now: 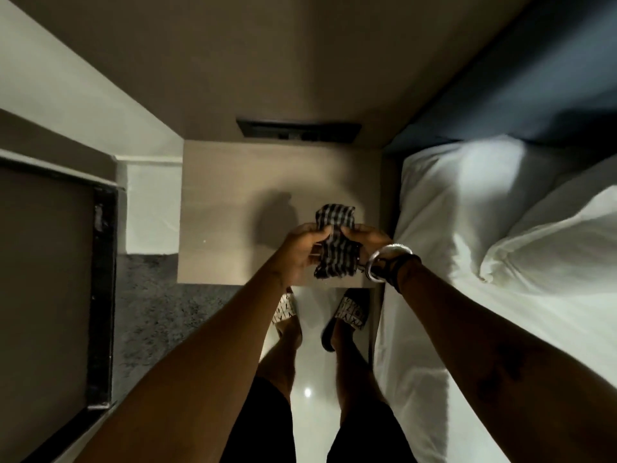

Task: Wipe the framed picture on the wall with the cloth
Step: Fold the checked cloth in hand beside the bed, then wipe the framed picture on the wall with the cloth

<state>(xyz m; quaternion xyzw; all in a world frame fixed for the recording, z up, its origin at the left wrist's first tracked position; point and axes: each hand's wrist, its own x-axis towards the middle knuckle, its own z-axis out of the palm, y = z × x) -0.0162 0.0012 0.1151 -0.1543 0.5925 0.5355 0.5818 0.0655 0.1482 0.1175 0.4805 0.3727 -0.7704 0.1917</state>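
1. Cloth [335, 243]: middle section covered by fingers of both hands; full outline not readable.
2. Left hand [302, 250] and right hand [362, 240]: palms turned away, fingertips buried in fabric.
3. Dark-framed panel [101, 295] at left: cut off by left and bottom edges; whether this is the picture cannot be told.
4. Black wall plate [298, 131]: sockets too dim and small to identify.
5. Sandals [354, 314]: partly hidden behind forearms and nightstand [227, 208] edge; lettering illegible.
6. Bed [500, 228]: cropped at right edge.

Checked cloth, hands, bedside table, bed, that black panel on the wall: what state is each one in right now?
Checked cloth: bunched, held over the table.
Left hand: closed on the cloth.
Right hand: closed on the cloth.
Bedside table: top bare.
Bed: made, white pillows.
Wall panel: too dark to tell.
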